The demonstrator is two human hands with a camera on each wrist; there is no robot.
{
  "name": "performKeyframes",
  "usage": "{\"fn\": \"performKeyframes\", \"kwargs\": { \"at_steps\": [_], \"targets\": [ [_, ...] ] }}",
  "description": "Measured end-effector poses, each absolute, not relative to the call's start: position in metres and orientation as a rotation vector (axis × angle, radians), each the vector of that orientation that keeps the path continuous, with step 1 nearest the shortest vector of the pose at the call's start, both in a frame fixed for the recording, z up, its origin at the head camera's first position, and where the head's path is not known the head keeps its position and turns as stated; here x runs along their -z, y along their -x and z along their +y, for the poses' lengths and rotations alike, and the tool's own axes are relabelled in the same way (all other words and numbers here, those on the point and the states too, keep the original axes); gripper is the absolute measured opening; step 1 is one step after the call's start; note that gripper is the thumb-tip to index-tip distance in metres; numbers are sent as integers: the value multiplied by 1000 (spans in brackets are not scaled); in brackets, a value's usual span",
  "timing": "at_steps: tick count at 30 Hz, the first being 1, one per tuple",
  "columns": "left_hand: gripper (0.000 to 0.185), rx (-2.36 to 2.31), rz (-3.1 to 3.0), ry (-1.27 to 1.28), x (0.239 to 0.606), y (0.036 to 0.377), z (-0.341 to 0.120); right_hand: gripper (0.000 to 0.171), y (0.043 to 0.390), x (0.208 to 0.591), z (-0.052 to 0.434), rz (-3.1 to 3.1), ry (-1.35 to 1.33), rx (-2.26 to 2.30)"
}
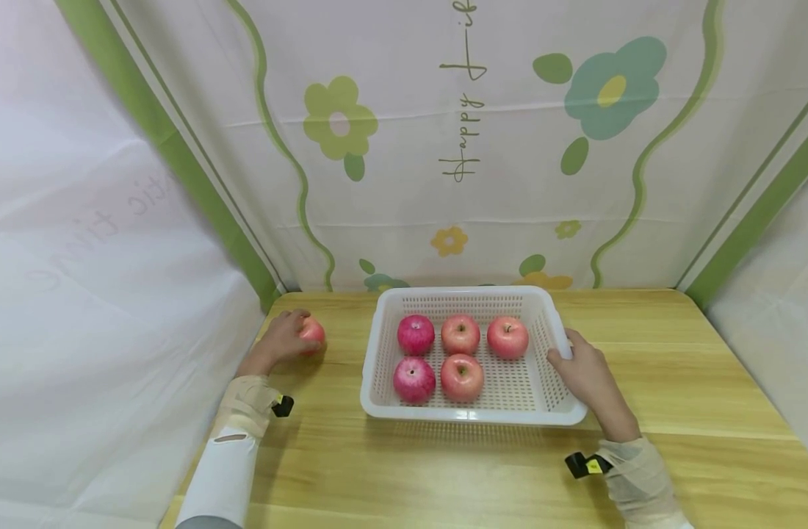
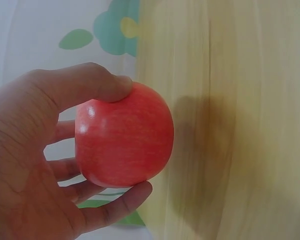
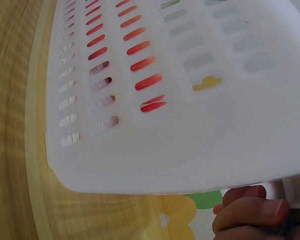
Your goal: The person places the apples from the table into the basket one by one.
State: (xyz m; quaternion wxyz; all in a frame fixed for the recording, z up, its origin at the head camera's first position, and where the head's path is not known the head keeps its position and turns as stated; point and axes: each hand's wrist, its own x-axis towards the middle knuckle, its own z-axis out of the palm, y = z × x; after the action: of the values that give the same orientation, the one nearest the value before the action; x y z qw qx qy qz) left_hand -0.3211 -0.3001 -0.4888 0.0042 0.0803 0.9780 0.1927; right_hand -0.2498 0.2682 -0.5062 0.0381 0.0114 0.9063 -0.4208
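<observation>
A white slotted plastic basket [image 1: 384,345] sits mid-table with several red apples inside, such as one at the back right [image 1: 507,337]. My left hand [image 1: 286,337] grips a loose red apple [image 1: 314,334] at the table's far left; the left wrist view shows that apple [image 2: 124,142] held between thumb and fingers of my left hand [image 2: 35,165]. My right hand [image 1: 585,373] holds the basket's right rim. The right wrist view shows the basket wall [image 3: 190,115] close up, with my right hand's fingertips [image 3: 250,212] curled under its rim.
The wooden table [image 1: 675,397] has bare surface in front of and to the right of the basket. A flowered white cloth backdrop [image 1: 483,147] closes the back, and white cloth hangs at both sides. Small black tags sit at both wrists.
</observation>
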Motion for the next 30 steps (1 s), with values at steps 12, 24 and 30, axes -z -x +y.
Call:
{"fn": "performKeyframes", "kwargs": {
  "at_steps": [12,24,30],
  "targets": [
    [80,-608,3103,-329,474,316,-300,70,249,506,267,2781,-36,1287],
    [79,-640,3079,-294,464,313,-301,71,250,507,267,2777,-47,1284],
    [77,-604,3096,-318,463,314,-299,70,250,507,267,2774,-53,1281]
  ]
}}
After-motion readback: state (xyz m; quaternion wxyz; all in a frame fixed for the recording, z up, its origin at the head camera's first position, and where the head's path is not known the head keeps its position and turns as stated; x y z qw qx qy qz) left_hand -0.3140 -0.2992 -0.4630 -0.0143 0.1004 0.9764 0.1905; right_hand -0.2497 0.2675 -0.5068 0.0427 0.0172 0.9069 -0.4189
